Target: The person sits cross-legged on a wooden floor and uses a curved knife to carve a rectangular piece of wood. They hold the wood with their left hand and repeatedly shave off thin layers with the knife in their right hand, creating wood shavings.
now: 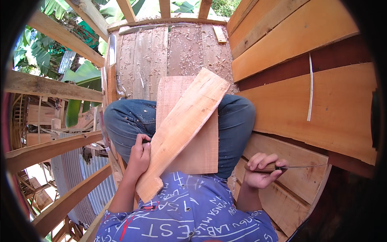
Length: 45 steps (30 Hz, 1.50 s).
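A long pale wooden plank (183, 123) with a notched near end lies slantwise across my lap. Under it rests a wider, flat wooden board (201, 149) on my thighs. My left hand (141, 155) is closed at the plank's left edge, its fingers curled and partly hidden. Away from the wood, to the right, my right hand (264, 169) is wrapped round the wooden handle of a thin-bladed knife (302, 166). The knife's blade points outward to the right.
Wood shavings litter the plank floor (185, 52) ahead. A small wood block (219, 34) lies at the far right. An orange-brown board wall (290, 97) rises on my right, with a thin pale strip (310, 86) against it. Open wooden rails (56, 86) run along the left.
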### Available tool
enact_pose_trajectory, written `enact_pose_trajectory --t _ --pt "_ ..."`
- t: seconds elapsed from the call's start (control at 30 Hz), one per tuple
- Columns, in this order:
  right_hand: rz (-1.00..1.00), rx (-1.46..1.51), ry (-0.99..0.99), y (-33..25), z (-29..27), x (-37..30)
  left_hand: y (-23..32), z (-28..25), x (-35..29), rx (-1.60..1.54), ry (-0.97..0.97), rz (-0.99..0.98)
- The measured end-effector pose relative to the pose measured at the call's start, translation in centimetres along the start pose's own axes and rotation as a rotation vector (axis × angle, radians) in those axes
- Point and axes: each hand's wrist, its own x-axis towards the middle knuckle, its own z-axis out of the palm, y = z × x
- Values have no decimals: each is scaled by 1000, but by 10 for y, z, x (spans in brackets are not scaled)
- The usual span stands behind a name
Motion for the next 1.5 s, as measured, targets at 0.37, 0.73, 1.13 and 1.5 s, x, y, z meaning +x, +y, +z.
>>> enact_pose_trajectory --t 0.37,0.73,1.13,1.5 --pt "606 -503 -845 22 16 -34 16 5 5 50 7 23" --pt "666 -498 -597 31 -12 -55 22 10 7 55 55 -14" --pt "849 -624 -1081 19 5 -36 19 13 8 97 84 17" --pt "796 -652 -794 17 9 -55 15 13 10 70 76 -10"
